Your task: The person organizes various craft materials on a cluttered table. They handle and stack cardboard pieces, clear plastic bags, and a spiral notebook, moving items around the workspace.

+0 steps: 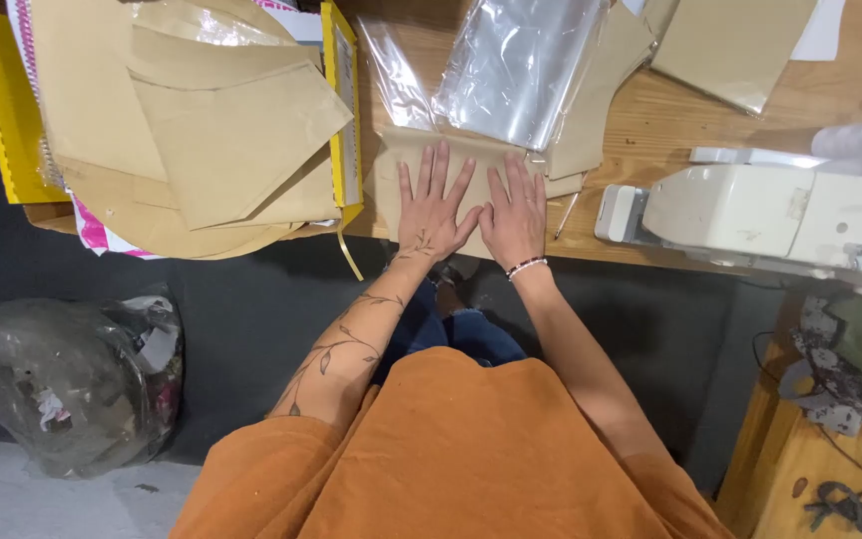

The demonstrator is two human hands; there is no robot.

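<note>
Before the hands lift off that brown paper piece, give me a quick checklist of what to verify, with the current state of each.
1. Left hand flat on the brown paper piece: ok, fingers spread.
2. Right hand flat on the same piece: ok, beside the left, thumbs nearly touching.
3. Paper fully on the wooden table: cannot tell, its near edge lies at the table edge under the hands.
4. Clear plastic sheet off the paper: not ok, it overlaps the far edge.
5. Sewing machine apart from the right hand: ok.
6. Stack of brown paper pieces apart from the left hand: ok.
</note>
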